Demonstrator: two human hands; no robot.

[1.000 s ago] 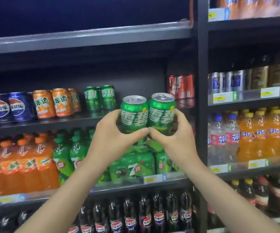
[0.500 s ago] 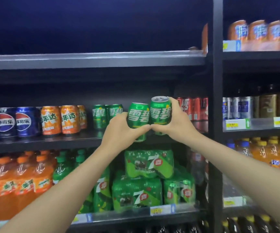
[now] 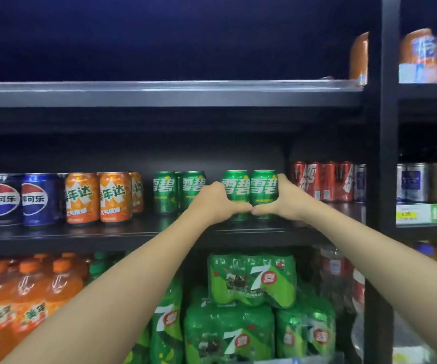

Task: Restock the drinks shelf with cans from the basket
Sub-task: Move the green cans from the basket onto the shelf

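Two green cans stand side by side over the dark drinks shelf (image 3: 133, 236). My left hand (image 3: 213, 199) grips the left green can (image 3: 235, 190), and my right hand (image 3: 287, 199) grips the right green can (image 3: 263, 189). My thumbs meet in front of the cans near their bases. Both cans are upright and sit between two shelved green cans (image 3: 178, 191) on the left and a row of red cans (image 3: 322, 183) on the right. I cannot tell whether the held cans touch the shelf. The basket is out of view.
Orange cans (image 3: 98, 197) and blue cans (image 3: 18, 199) fill the shelf's left part. Green multipacks (image 3: 251, 279) and orange bottles (image 3: 25, 292) sit on the shelf below. A black upright post (image 3: 389, 153) separates a neighbouring rack with silver cans (image 3: 413, 182).
Both hands have carried the two green cans forward and onto the shelf level, into the gap between the green and red cans. The view has tilted upward.
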